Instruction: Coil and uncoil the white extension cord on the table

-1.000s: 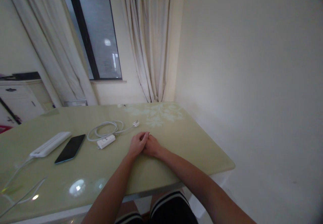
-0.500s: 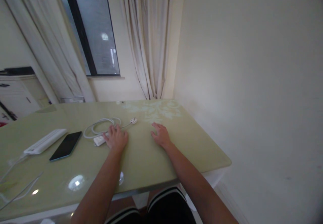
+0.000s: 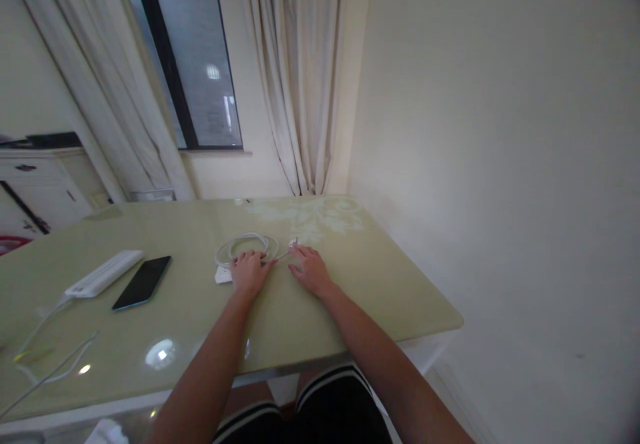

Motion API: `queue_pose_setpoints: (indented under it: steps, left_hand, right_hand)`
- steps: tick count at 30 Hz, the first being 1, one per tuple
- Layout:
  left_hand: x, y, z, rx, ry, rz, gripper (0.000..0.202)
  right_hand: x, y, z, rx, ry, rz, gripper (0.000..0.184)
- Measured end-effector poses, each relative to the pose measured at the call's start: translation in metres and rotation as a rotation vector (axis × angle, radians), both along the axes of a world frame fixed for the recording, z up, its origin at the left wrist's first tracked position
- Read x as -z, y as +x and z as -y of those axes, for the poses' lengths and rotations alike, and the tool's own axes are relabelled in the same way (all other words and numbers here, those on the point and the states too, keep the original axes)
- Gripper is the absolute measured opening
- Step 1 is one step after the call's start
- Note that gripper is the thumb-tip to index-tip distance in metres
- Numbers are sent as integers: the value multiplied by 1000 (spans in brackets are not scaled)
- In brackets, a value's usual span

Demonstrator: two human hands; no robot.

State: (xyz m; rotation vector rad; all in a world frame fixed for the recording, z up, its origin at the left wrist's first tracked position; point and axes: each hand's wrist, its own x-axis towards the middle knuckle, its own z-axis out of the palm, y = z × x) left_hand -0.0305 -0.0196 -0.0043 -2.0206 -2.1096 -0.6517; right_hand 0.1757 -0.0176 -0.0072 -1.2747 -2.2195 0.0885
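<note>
A white extension cord lies on the table, with its cable [image 3: 249, 236] looped in a coil and its small white socket block [image 3: 223, 275] at the near left of the loops. My left hand [image 3: 250, 273] rests over the right part of the block and the near side of the coil, fingers curled down on them; its fingertips are partly hidden. To the right, the cord's white plug [image 3: 294, 242] touches or nearly touches the fingertips of my right hand [image 3: 313, 271]. That hand lies palm down with fingers stretched and thumb apart, gripping nothing.
A black phone [image 3: 143, 284] and a long white power strip [image 3: 105, 274] lie on the left of the glossy green table [image 3: 380, 291]. Loose white cables [image 3: 60, 371] run at the near left. A wall [image 3: 500, 164] borders the right side; curtains [image 3: 300, 84] hang behind.
The coil and socket block have slid right along with my left hand. My right hand has shifted slightly left, now up against the plug. The view has turned slightly left.
</note>
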Motion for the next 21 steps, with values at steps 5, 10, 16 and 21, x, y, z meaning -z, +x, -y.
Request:
queue_pose_setpoints:
  steps: [5, 10, 16, 21]
  left_hand:
    - [2, 16, -2, 362, 37, 113, 33]
    - [-1, 17, 3, 353, 230, 154, 27]
    - [-3, 19, 4, 280, 356, 123, 54]
    - [0, 15, -2, 262, 326, 304, 31]
  right_hand:
    - [-2, 12, 0, 43, -1, 101, 34]
    - [-6, 16, 0, 117, 10, 55, 27]
    - [-7, 16, -3, 314, 53, -470, 50]
    - [-13, 26, -4, 202, -1, -845, 55]
